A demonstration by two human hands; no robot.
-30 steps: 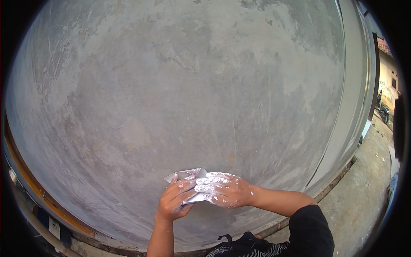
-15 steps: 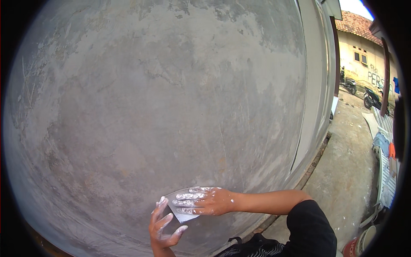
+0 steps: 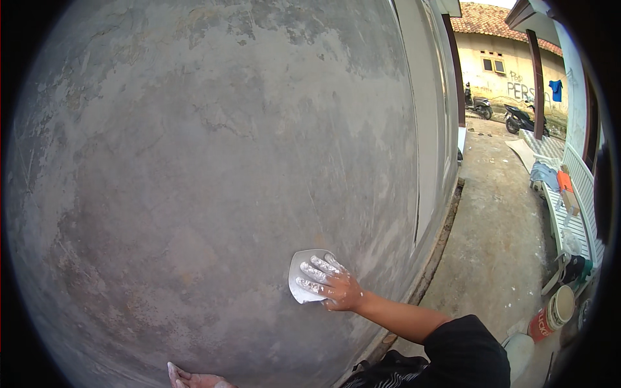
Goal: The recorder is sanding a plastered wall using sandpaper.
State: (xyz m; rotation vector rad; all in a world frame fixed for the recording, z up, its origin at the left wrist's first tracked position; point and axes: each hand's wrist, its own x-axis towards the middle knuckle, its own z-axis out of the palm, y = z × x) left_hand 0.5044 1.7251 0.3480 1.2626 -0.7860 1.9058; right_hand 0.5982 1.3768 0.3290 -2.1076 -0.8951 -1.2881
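Observation:
My right hand (image 3: 331, 286), smeared with white paste, lies flat with its fingers spread on a thin white scraper sheet (image 3: 299, 266) and presses it against the grey plastered wall (image 3: 213, 168). The sheet sits low on the wall, right of the middle. Only the fingertips of my left hand (image 3: 193, 377) show at the bottom edge; they also carry white paste, rest near the wall's lower part and hold nothing. My black sleeve comes in from the lower right.
A white-painted wall section (image 3: 430, 129) follows on the right, then a concrete path (image 3: 498, 226). Paint buckets (image 3: 550, 313) stand at lower right beside a white bench (image 3: 572, 213) with cloths on it. Motorbikes (image 3: 517, 118) are parked far back.
My left hand has come off the white sheet and dropped to the bottom edge. My right hand alone now presses the sheet on the wall, and the view has swung toward the path.

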